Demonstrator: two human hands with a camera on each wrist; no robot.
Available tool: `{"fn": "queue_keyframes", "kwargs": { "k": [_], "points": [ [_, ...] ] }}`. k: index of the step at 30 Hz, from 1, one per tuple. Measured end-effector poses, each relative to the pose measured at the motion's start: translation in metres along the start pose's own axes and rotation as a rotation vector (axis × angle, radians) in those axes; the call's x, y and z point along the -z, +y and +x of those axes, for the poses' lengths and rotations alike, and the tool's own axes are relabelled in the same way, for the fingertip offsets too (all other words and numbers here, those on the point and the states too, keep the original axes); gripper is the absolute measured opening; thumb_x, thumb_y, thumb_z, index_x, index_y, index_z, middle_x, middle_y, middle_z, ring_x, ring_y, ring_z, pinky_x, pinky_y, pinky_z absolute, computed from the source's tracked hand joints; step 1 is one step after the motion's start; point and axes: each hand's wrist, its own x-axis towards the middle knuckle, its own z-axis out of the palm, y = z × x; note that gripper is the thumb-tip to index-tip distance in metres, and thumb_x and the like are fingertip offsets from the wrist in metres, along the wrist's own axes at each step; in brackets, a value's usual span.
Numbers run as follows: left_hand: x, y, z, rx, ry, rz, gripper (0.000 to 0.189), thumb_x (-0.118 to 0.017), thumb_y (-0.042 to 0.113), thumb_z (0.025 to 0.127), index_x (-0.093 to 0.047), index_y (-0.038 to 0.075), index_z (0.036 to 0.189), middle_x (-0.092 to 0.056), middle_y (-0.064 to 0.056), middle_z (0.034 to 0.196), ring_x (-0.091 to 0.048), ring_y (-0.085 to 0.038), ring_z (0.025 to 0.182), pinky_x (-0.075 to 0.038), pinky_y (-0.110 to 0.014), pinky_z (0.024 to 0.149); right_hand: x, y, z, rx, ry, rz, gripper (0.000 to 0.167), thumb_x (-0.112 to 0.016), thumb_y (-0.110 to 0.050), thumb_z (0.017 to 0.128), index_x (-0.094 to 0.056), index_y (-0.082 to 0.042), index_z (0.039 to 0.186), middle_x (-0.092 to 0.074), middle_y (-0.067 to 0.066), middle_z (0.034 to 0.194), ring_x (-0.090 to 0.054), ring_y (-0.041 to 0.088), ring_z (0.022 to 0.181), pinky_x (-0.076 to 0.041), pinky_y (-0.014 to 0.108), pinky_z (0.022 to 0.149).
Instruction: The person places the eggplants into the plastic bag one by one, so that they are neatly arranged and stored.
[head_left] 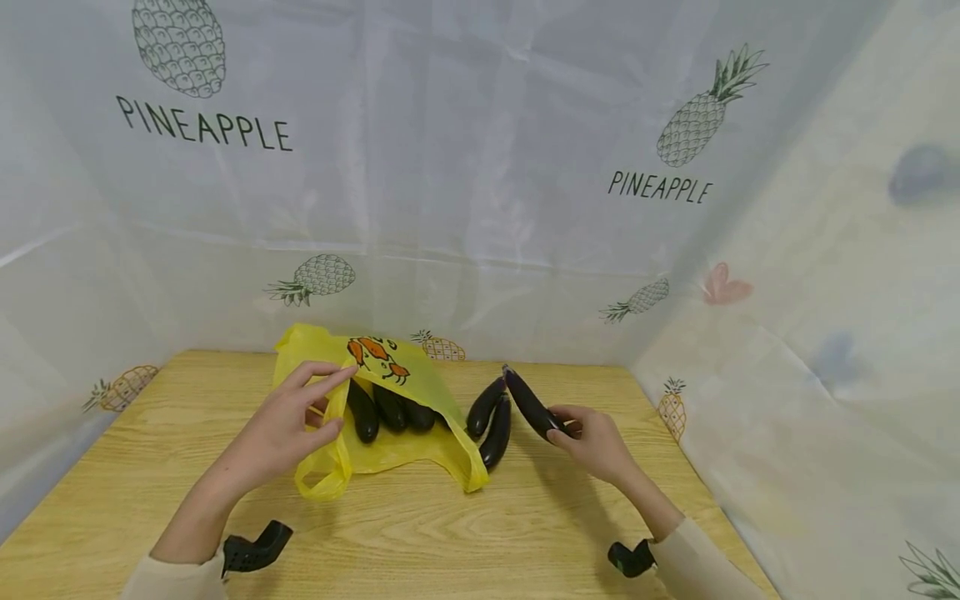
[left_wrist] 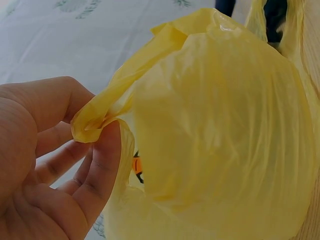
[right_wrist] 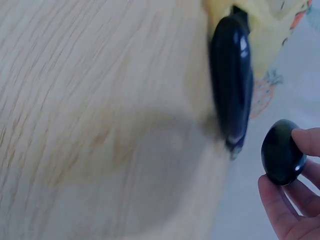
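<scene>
Upon the tabletop (head_left: 405, 533), the left hand (head_left: 281, 425) pinches the bag (head_left: 435, 385), three eggplants (head_left: 391, 408) inside; right of the bag, the right hand (head_left: 596, 442) grips a tilted eggplant (head_left: 529, 404) near two loose eggplants (head_left: 497, 435).

The left grip (head_left: 279, 427) is stretched forward, its thumb and forefinger curving toward each other in a pinch, the tips partly hidden, with the remaining digits bent behind them; the left forearm (head_left: 213, 492) slants back and leftward from it, bare until the pale left sleeve (head_left: 176, 575). The right grip (head_left: 596, 442), well apart to the right of the left one, pinches between thumb and bent fingers (right_wrist: 274, 205); the right forearm (head_left: 651, 498) runs back and rightward from it into the pale right sleeve (head_left: 701, 562).
</scene>
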Motion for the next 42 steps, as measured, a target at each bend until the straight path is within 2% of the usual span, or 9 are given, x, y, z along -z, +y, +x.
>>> {"fn": "queue_keyframes", "kwargs": {
  "k": [5,12,25,35,42],
  "points": [
    [0.000,-0.001,-0.001,-0.007,0.008,0.001,0.071,-0.075,-0.002,0.094,-0.049,0.006,0.159,-0.048,-0.015,0.147,-0.061,-0.010,0.089,-0.061,-0.025,0.077,0.004,-0.021,-0.004,0.030,-0.015,0.052,0.041,-0.080,-0.016,0.097,-0.072,-0.009,0.137,-0.074,0.012,0.126,-0.076,0.027,0.101,-0.065,0.037,0.083],
    [-0.001,-0.002,0.000,-0.016,0.017,0.004,0.071,-0.075,-0.003,0.094,-0.050,0.005,0.159,-0.047,-0.015,0.147,-0.061,-0.010,0.089,-0.061,-0.025,0.077,0.006,-0.047,-0.011,0.070,-0.051,0.142,0.040,-0.080,-0.014,0.096,-0.072,-0.012,0.135,-0.075,0.009,0.120,-0.077,0.020,0.097,-0.064,0.028,0.082],
    [0.000,-0.001,0.000,-0.010,0.014,0.010,0.071,-0.075,-0.001,0.095,-0.049,0.007,0.160,-0.047,-0.015,0.148,-0.063,-0.011,0.091,-0.061,-0.027,0.077,-0.005,-0.084,-0.026,0.117,-0.167,0.331,0.038,-0.079,-0.016,0.098,-0.073,-0.013,0.135,-0.072,0.011,0.128,-0.073,0.025,0.102,-0.063,0.027,0.085],
    [0.001,-0.002,-0.001,-0.011,0.020,0.012,0.071,-0.075,-0.002,0.094,-0.050,0.007,0.159,-0.048,-0.014,0.149,-0.061,-0.010,0.089,-0.061,-0.026,0.077,-0.022,-0.103,-0.034,0.122,-0.263,0.405,0.038,-0.079,-0.017,0.098,-0.072,-0.012,0.136,-0.072,0.008,0.127,-0.073,0.021,0.102,-0.063,0.031,0.086],
    [0.001,-0.002,0.000,-0.009,0.020,0.017,0.071,-0.075,-0.002,0.094,-0.049,0.007,0.160,-0.048,-0.013,0.149,-0.061,-0.009,0.089,-0.061,-0.027,0.077,-0.039,-0.111,-0.032,0.124,-0.280,0.444,0.035,-0.079,-0.017,0.098,-0.074,-0.010,0.132,-0.073,0.008,0.121,-0.073,0.019,0.100,-0.064,0.032,0.085]
  ]
}}
